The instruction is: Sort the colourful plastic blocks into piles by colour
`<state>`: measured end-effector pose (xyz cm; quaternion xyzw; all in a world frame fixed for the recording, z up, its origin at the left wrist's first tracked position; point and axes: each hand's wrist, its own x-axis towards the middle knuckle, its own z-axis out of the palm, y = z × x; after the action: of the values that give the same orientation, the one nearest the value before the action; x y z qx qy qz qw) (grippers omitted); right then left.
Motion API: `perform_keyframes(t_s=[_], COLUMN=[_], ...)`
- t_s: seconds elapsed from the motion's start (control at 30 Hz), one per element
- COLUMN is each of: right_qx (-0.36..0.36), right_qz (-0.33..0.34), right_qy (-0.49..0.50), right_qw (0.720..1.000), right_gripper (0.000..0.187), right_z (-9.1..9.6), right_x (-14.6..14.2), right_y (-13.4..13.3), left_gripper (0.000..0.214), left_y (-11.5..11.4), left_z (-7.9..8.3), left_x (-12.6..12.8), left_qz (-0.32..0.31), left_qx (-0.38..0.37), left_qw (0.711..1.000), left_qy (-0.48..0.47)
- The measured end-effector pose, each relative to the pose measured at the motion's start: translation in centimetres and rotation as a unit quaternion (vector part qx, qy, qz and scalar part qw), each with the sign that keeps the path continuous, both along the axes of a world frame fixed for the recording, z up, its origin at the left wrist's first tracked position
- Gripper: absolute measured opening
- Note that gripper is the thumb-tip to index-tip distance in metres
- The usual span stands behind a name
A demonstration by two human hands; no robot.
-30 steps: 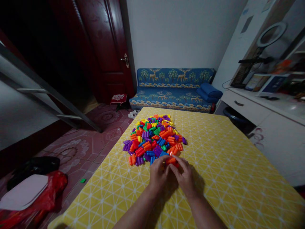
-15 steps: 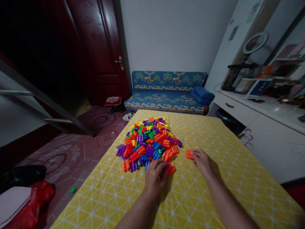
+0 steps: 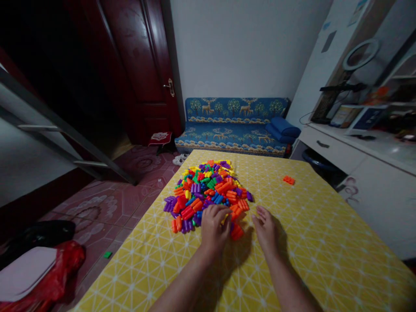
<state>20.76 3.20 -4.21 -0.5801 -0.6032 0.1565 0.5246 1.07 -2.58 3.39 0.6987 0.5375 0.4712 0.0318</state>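
A home living room (sofa point(image 3: 234, 125), wooden door point(image 3: 143, 69), tiled floor point(image 3: 107, 203)).

A table under a yellow tablecloth point(image 3: 325, 242) holds a heap of colourful plastic blocks point(image 3: 204, 193) on its far left. The left hand point(image 3: 214, 225) curls over the heap's near edge. The right hand point(image 3: 266, 227), fingers spread, lies just right of an orange block point(image 3: 237, 232). A lone orange piece point(image 3: 288, 180) sits well apart, far right. A blue sofa point(image 3: 234, 125) stands beyond.

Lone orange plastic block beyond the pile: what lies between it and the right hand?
Only bare yellow patterned tablecloth, seen in the head view, lies between the lone orange plastic block and the right hand.
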Motion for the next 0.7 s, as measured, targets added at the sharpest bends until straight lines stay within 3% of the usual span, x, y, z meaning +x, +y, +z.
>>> perform_keyframes(t_s=[0.07,0.17,0.27,0.33,0.43,0.57,0.7], right_qx=[0.002,0.009,0.006,0.005,0.007,0.001,-0.008], right_qz=[0.002,0.008,0.011,0.015,0.030,0.119,0.169], right_qy=[-0.056,-0.107,-0.103,-0.081,0.014,0.105,0.096], right_qw=[0.998,0.994,0.995,0.997,0.999,0.987,0.981], right_gripper=[0.036,0.029,0.025,0.023,0.029,0.048,0.034], right_z=[0.7,2.4,3.1,3.0,2.5,2.6,3.4], right_x=[-0.9,-0.8,-0.4,-0.5,-1.1,-2.0,-2.7], right_y=[-0.8,-1.4,-1.6,-1.6,-1.5,-2.2,-3.3], left_gripper=[0.024,0.045,0.038,0.036,0.040,0.043,0.042], left_y=[2.7,7.1,10.0,10.5,9.3,5.1,1.6], left_z=[1.3,2.2,2.2,2.2,2.4,1.5,-0.9], left_x=[0.0,-0.2,-0.6,-1.0,-1.2,0.0,1.6], left_qz=[0.043,0.116,0.126,0.113,0.038,-0.154,-0.179], left_qx=[-0.001,-0.075,-0.141,-0.146,-0.124,-0.118,-0.110], left_qw=[0.999,0.987,0.972,0.971,0.986,0.980,0.970], left_qy=[0.010,0.087,0.142,0.153,0.109,-0.037,-0.119])
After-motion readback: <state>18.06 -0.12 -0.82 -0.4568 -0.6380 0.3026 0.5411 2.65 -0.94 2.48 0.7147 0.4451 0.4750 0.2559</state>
